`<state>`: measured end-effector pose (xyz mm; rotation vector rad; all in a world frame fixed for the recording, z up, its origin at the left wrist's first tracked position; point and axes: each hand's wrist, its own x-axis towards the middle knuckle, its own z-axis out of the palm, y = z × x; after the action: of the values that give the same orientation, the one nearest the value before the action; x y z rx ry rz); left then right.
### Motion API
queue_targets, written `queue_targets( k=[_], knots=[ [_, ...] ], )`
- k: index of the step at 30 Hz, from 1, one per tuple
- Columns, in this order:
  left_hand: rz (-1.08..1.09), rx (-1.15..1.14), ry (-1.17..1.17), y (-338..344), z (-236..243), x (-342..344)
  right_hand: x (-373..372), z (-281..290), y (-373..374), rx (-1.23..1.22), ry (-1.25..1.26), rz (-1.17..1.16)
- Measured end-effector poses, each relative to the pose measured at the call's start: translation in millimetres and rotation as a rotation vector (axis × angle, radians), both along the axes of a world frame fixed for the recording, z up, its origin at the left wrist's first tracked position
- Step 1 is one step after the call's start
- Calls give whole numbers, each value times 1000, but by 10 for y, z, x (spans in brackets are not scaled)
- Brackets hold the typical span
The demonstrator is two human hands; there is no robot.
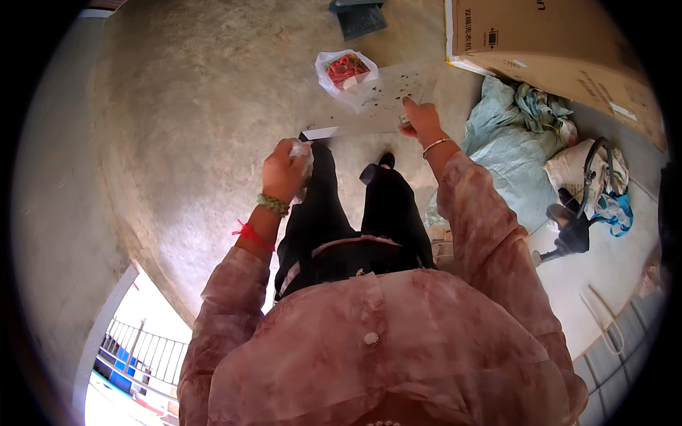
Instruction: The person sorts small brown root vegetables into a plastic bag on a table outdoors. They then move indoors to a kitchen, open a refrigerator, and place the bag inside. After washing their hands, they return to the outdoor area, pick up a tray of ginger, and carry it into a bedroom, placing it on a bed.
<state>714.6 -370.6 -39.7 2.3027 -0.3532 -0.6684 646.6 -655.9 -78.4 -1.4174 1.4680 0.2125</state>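
My right hand (pixel 423 122) is closed at the right side of a clear flat sheet (pixel 355 110) dotted with dark specks; glass or plastic, I cannot tell which. The sheet spans the space beyond my knees, its near left edge showing as a white strip. Crumpled whitish, see-through material (pixel 303 162), like thin plastic or tissue, bunches in my closed left hand (pixel 281 170), just short of the sheet's left corner. Behind the sheet on the floor sits a white plastic bag (pixel 328 69), opened to show red chillies (pixel 347 69).
A dark dustpan-like object (pixel 359 20) lies at the far side. Tall cardboard box (pixel 547 50), pale green sacks (pixel 508 153) and a black-handled item (pixel 572 227) crowd the right. Concrete floor (pixel 192 106) stretches left, toward a doorway with a railing (pixel 153 348).
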Motion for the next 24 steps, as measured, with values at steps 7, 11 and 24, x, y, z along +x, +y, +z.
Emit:
queue_targets(
  k=[7, 11, 24],
  knots=[
    [-539, 340, 58, -837, -342, 109, 198, -69, 79, 109, -7, -27],
    [-610, 349, -37, -1156, -420, 1, 167, -199, 113, 183, -46, -81],
    [-571, 298, -168, -1411, -602, 265, -159, -64, -336, 577, -192, -279]
  ],
)
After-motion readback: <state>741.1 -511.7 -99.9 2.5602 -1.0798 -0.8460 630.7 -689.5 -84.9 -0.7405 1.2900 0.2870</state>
